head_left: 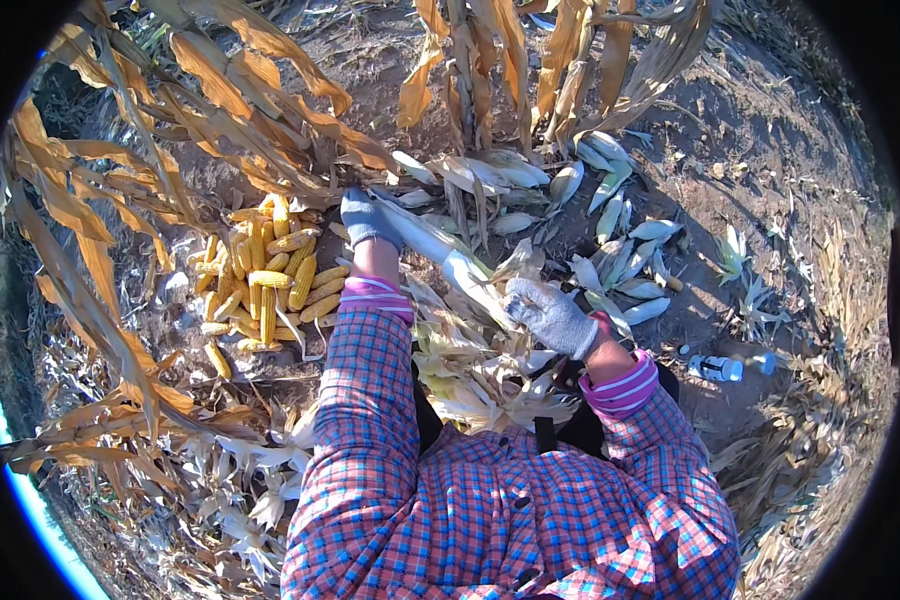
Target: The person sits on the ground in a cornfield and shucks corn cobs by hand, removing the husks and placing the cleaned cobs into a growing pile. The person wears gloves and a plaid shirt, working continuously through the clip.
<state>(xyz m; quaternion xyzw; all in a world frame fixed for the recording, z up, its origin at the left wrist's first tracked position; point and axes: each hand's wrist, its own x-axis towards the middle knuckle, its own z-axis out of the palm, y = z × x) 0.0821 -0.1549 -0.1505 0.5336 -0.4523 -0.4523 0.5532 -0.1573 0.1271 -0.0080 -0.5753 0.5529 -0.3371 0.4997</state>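
Note:
My left hand (371,219), in a grey knit glove, grips one end of a long strip of pale corn husk (418,234). The strip runs down to the right along an ear of corn in its husk (474,283). At the lower end, my right hand (551,315), gloved too, closes around the ear; its fingertips are partly hidden. Whether the husk is still joined to the ear there, I cannot tell. Beside my left wrist lies a heap of bare yellow corn cobs (270,279). Loose husks (480,382) cover the ground below the held ear.
Ears in pale husks lie beyond my hands (510,172) and to the right (637,259). Dry corn stalks (461,82) stand ahead, and leaning stalks (131,150) reach in from the left. A white-capped bottle (715,368) lies on the soil at right.

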